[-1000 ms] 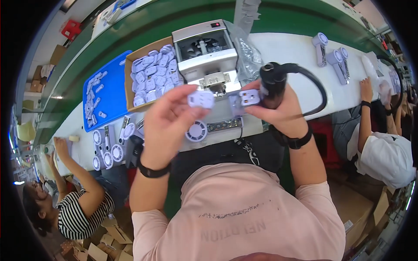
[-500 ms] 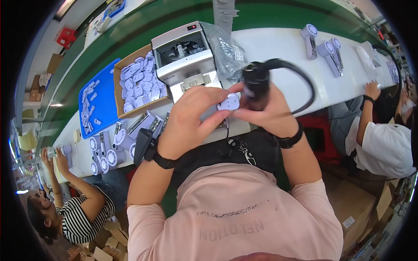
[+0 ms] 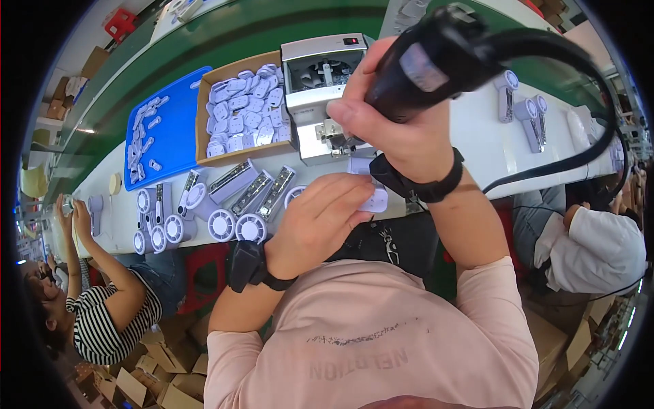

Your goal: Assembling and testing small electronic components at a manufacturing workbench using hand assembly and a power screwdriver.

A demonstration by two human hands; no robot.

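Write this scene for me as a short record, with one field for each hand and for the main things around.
Left hand: holds a small pale purple piece
Right hand: grips a black corded tool
Cardboard box: full of pale purple parts
Blue tray: left of the box, small parts on it
Silver machine: right of the box
Round-headed devices: a group left of the left hand, three more at far right
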